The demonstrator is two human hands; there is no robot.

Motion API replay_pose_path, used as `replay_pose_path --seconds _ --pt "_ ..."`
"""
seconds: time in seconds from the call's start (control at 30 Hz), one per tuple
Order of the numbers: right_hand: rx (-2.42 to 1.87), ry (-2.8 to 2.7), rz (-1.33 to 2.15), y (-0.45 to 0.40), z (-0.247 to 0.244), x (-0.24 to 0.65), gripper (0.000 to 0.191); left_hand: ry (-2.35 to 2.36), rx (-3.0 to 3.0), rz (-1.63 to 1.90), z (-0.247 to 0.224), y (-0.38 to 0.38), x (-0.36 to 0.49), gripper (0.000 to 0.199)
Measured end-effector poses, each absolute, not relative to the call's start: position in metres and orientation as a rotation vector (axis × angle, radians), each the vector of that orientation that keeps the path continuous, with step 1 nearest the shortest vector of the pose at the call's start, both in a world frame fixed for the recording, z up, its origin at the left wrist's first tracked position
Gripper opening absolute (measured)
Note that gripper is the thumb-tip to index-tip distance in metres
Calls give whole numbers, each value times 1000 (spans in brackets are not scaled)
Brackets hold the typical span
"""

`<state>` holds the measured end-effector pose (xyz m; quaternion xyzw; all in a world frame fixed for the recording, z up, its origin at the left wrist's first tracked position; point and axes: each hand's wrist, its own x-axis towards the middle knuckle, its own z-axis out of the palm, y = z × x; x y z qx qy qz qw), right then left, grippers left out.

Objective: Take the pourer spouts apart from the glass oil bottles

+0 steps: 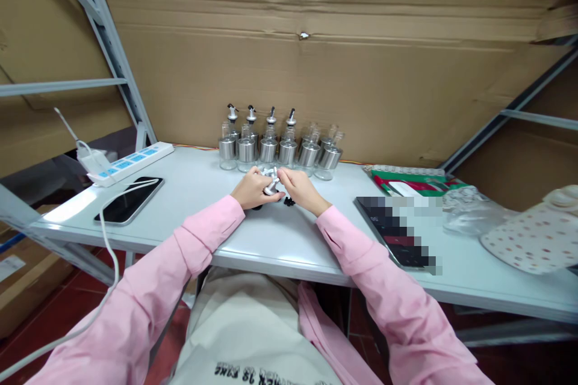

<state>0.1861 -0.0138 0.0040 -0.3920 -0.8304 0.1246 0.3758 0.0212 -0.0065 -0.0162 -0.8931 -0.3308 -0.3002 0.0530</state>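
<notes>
My left hand (pixel 253 189) is closed around a silver pour spout (pixel 271 187) above the table's front half. The fingertips of my right hand (pixel 301 187) pinch the same spout's upper end from the right. Beneath the hands lie small black parts (pixel 289 201), partly covered by them. Just behind stand two rows of glass bottles with brushed-metal sleeves (pixel 268 149). Several in the back row on the left carry silver spouts with black tips (pixel 291 116); the front bottles have bare glass necks.
At left, a white power strip (pixel 135 162) with a plugged-in charger and cable lies near a dark phone (pixel 130 201). To the right are a black tablet-like device (pixel 392 231), a red and green package (pixel 406 182), clear plastic and a dotted pouch (pixel 533 231). Cardboard (pixel 338 72) backs the table.
</notes>
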Motion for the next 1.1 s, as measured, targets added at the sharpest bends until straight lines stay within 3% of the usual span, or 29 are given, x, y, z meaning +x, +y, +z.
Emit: replay_pose_path --seconds 0.17,0.33,0.57,1.1 --pt "-1103 -2081 576 -7 9 204 45 -1107 -2603 -1070 -14 -5 17 35" --pt "-1244 -2194 688 -2 11 220 29 -1166 -2561 -1125 -14 -3 15 35" --pt "-1438 -2320 618 -4 14 219 16 -1192 -2605 -1132 -15 -5 17 32" --pt "-1332 -2439 354 4 -2 217 16 -1201 -2612 -1115 -14 -8 18 32"
